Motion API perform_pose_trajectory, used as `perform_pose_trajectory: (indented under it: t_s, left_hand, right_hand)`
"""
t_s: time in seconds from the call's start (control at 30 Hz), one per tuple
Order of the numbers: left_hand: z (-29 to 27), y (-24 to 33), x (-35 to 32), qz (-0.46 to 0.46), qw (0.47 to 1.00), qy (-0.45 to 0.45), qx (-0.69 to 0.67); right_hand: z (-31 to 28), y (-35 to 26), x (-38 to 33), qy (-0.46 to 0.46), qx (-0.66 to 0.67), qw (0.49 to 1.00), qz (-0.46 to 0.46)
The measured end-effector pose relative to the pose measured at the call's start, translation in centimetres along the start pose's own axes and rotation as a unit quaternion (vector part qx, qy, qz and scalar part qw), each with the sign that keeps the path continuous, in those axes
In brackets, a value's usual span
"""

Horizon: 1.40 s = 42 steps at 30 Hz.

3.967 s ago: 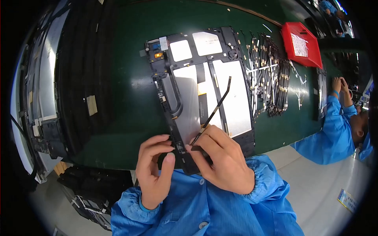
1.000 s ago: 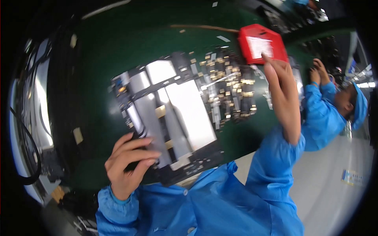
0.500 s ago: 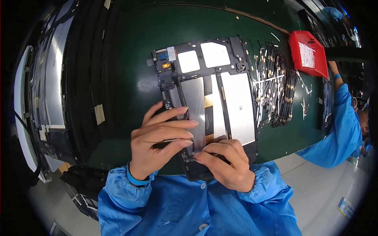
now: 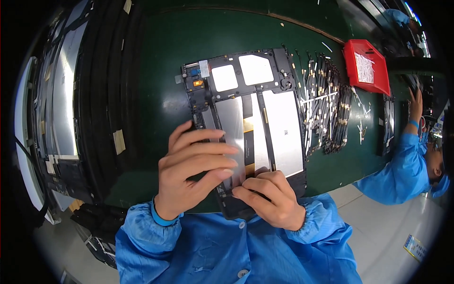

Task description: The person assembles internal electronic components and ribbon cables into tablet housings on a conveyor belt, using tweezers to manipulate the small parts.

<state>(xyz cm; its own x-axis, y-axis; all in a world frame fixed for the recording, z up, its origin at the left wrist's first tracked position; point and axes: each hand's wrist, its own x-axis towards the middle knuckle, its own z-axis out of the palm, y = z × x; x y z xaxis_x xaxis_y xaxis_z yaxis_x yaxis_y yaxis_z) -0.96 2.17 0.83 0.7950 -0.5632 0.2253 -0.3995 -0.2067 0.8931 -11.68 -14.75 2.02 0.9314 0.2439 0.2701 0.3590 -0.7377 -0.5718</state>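
A black tablet housing (image 4: 283, 142) lies on the green table in front of me, its inner side up. It has silver plates, two bright white patches near its far end, and a small orange part (image 4: 197, 83) at the far left corner. Across the left edge my left hand (image 4: 187, 165) rests with its fingers stretched over the left silver plate (image 4: 231, 118). My right hand (image 4: 274, 196) is pinched closed at the lower part of the housing, close to my left thumb. Whatever sits between those fingertips is too small to make out.
Right of the housing lie many thin black strip cables (image 4: 326, 104) with white and gold bits. Beyond them stands a red bin (image 4: 385, 71) holding white strips. Stacked black-and-silver panels (image 4: 66, 99) fill the left side. At right a co-worker's blue sleeve (image 4: 388, 180) shows.
The view has shifted slightly, while both my hands stay at nearly the same spots on the housing. The co-worker's hand has moved away from the red bin, fingers raised.
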Motion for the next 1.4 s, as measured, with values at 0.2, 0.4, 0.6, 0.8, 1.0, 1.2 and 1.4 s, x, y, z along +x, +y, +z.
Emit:
perform_pose_trajectory:
  t_s: [0.2,0.4,0.6,0.8,1.0,1.2,1.4]
  left_hand:
    - [0.9,-0.5,1.9,0.042,0.992,-0.002,0.118]
    - [1.3,-0.9,2.1,0.026,0.992,0.007,0.127]
    - [1.3,-0.9,2.2,0.015,0.993,0.001,0.118]
    - [1.3,-0.8,2.2,0.010,0.994,0.002,0.111]
    - [1.4,-0.5,2.3,0.009,0.993,0.005,0.117]
    - [1.3,-0.6,2.1,-0.007,0.996,0.007,0.090]
    - [1.3,-0.9,1.9,0.044,0.995,0.023,0.092]
  right_hand:
    - [0.2,0.2,-0.2,0.002,0.006,1.000,-0.016]
    - [0.2,0.2,-0.3,0.003,0.006,1.000,-0.009]
    - [0.0,0.1,-0.3,-0.008,-0.001,1.000,-0.003]
    - [0.1,0.2,-0.4,-0.005,0.000,1.000,-0.006]
    - [-0.1,0.0,0.0,-0.009,-0.001,1.000,-0.004]
    - [0.2,0.0,0.0,0.000,-0.003,1.000,-0.004]
    - [0.3,0.1,-0.1,0.010,-0.005,1.000,-0.006]
